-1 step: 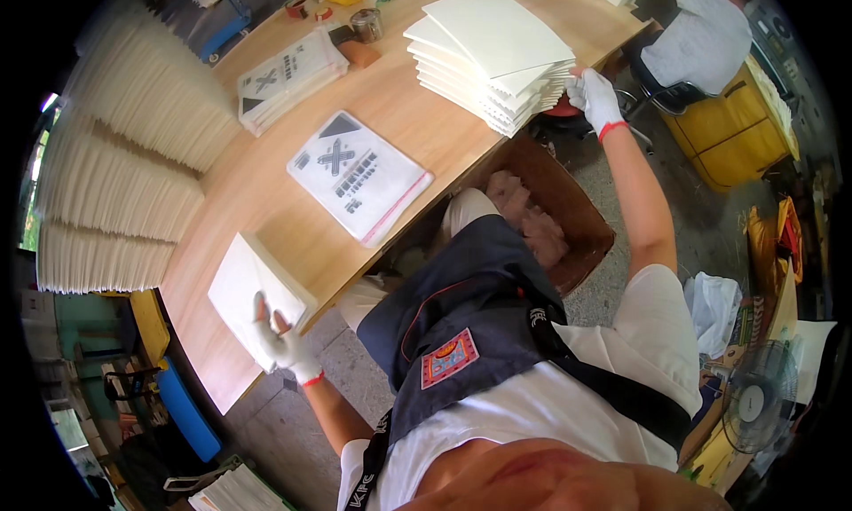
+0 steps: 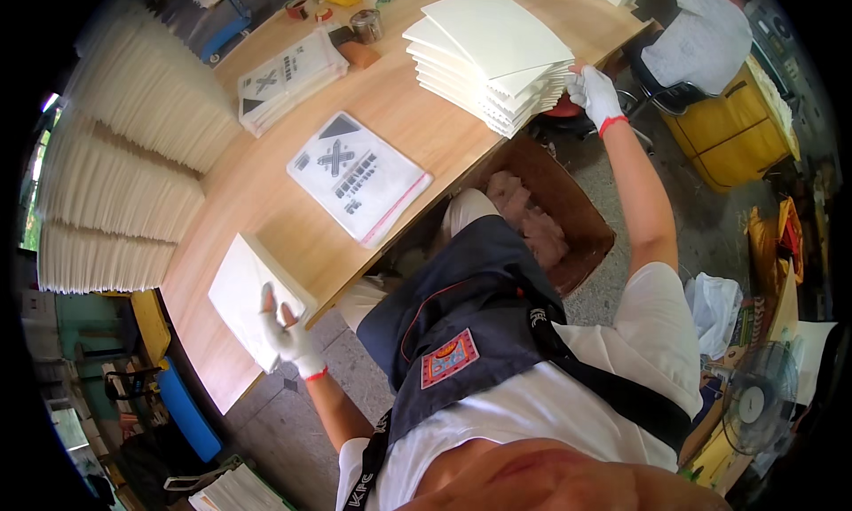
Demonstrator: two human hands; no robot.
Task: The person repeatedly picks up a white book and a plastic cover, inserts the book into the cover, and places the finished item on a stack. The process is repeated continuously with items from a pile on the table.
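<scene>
My left hand (image 2: pixel 288 335), in a white glove with bare fingertips and a red cuff, lies over the near edge of a low white stack of paper (image 2: pixel 244 289) at the table's left end. Its fingers are stretched out and hold nothing. At the far right, my right hand (image 2: pixel 593 92), gloved the same way, is closed at the corner of a tall, uneven stack of thick white booklets (image 2: pixel 497 36). Its fingertips meet a booklet's edge there; how many sheets they pinch is hidden. Between the stacks lies a printed clear plastic sleeve packet (image 2: pixel 359 178) with a pink strip.
More printed packets (image 2: pixel 288 76) are piled farther back, beside a glass jar (image 2: pixel 366 25). Tall paper stacks (image 2: pixel 124 174) line the table's left side. Under the near edge stands a cardboard box (image 2: pixel 577 227) with pinkish contents. Another person (image 2: pixel 706 36) sits at the right.
My left hand has shifted slightly to the right and up over the low white stack. My right hand has barely moved.
</scene>
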